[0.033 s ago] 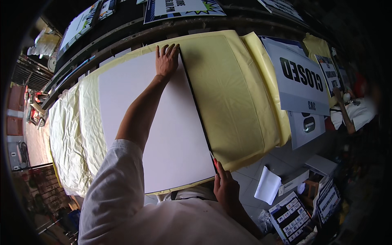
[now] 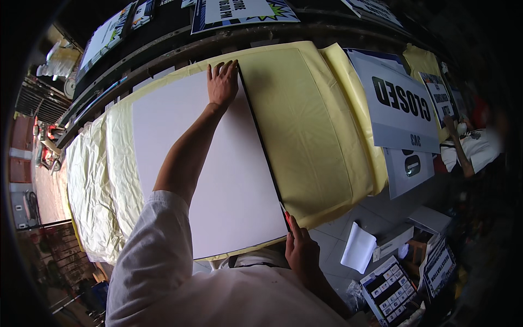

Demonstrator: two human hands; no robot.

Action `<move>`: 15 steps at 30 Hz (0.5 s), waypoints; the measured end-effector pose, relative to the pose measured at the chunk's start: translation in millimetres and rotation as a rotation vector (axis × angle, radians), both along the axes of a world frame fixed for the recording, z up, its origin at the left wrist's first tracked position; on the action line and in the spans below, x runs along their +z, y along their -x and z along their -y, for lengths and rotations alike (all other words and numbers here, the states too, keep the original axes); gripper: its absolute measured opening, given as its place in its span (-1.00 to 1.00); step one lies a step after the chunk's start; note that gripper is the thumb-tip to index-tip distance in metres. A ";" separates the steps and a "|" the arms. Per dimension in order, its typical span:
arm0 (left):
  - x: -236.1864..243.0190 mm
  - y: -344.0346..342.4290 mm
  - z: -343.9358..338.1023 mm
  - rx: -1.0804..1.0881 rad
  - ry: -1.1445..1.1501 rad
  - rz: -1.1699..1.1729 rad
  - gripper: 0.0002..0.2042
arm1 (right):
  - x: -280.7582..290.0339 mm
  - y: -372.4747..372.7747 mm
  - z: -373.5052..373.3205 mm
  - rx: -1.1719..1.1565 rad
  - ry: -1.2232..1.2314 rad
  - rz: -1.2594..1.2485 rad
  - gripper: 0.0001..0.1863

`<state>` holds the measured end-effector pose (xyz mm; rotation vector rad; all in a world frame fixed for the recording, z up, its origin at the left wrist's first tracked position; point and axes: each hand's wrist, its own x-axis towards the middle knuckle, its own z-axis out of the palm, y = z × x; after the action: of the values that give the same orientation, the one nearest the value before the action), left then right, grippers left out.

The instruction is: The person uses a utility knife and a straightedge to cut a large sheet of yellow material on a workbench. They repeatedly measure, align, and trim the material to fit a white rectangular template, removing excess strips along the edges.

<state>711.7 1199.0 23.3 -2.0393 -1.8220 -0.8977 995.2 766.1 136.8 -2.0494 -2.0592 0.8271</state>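
A large white board (image 2: 218, 180) with a dark right edge lies flat on the yellow sheeting (image 2: 305, 125) before me. My left hand (image 2: 222, 86) presses on its far right corner, fingers stretched out toward the far edge and holding nothing. Near the board's close right corner, my right hand (image 2: 302, 249) is closed around a red-handled cutter knife (image 2: 287, 217). The tip of the knife rests at the board's dark right edge. My right palm hides the rest of the handle.
Printed sign boards (image 2: 400, 103) overlap to the right, beside another person's arm (image 2: 464, 155). Beyond the table runs a dark metal rack (image 2: 163, 46) bearing more signs. Crinkled plastic sheeting (image 2: 90, 180) covers the left end. A white sheet (image 2: 358, 248) and boxes lie on the floor.
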 end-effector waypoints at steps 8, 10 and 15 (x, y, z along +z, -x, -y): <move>40.9 -97.9 225.1 -0.595 0.412 0.068 -0.50 | 4.3 5.8 -0.5 -0.055 0.018 -0.041 -0.38; 41.7 -107.6 267.2 -0.641 0.519 -0.007 -0.43 | 8.0 8.7 -3.0 -0.044 0.035 -0.034 -0.38; 34.7 -123.8 280.7 -0.607 0.575 -0.074 -0.27 | 2.9 5.1 -0.1 -0.012 -0.072 -0.022 -0.41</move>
<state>835.5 918.3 58.0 -3.0314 -1.5530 -0.4182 990.1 766.2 139.7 -2.0044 -2.0320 0.7588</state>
